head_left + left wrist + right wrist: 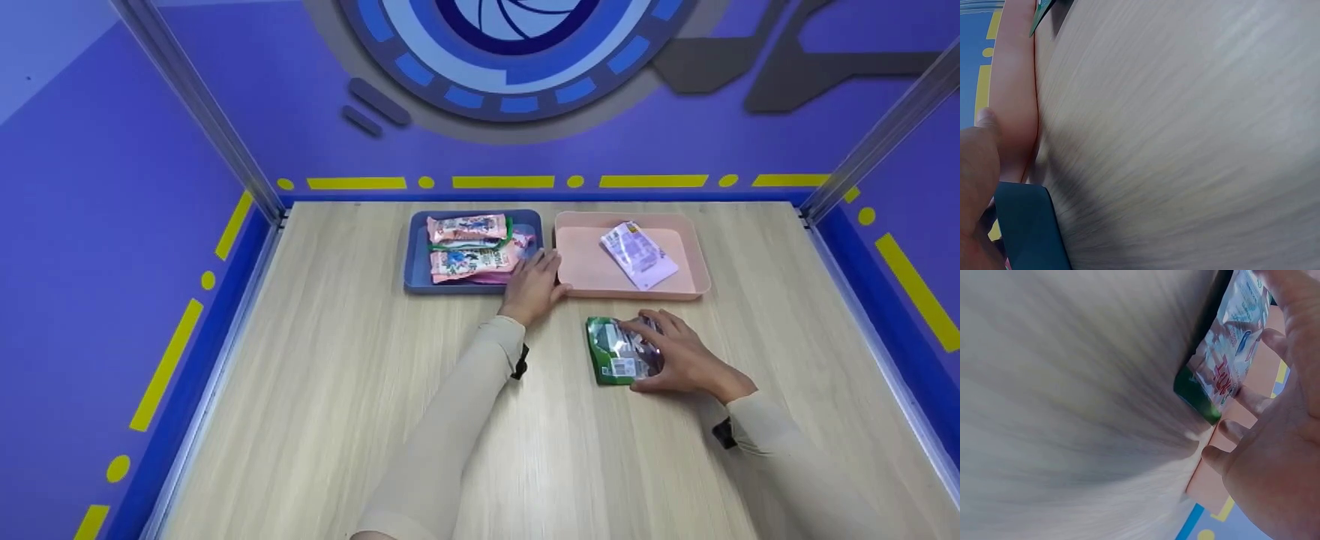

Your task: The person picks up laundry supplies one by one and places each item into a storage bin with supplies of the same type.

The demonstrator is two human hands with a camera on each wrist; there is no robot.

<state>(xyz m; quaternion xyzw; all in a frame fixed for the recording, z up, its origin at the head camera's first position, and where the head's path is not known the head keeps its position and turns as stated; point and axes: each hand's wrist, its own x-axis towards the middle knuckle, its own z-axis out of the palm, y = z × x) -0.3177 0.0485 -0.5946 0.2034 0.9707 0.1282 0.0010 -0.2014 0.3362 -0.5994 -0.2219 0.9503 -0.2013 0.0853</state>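
Observation:
My right hand [686, 360] grips a green-edged clear snack packet [611, 351] in front of the pink tray, thumb at its near edge and fingers at its far edge. In the right wrist view the packet [1230, 354] stands tilted, partly hidden by the hand [1280, 439]. My left hand [534, 285] rests where the blue tray [417, 262] and the pink tray [577, 259] meet, its fingers extended over the rims. The thumb touches the pink tray's wall [1015, 84] in the left wrist view. Several pink-wrapped snacks [469, 262] lie in the blue tray, with a green-edged packet beneath.
Inside the pink tray lies a light purple packet [637, 255]. Both trays stand side by side at the back of the wooden table [360, 390]. Blue-purple panels [247, 90] with yellow marks enclose the table at the back and both sides.

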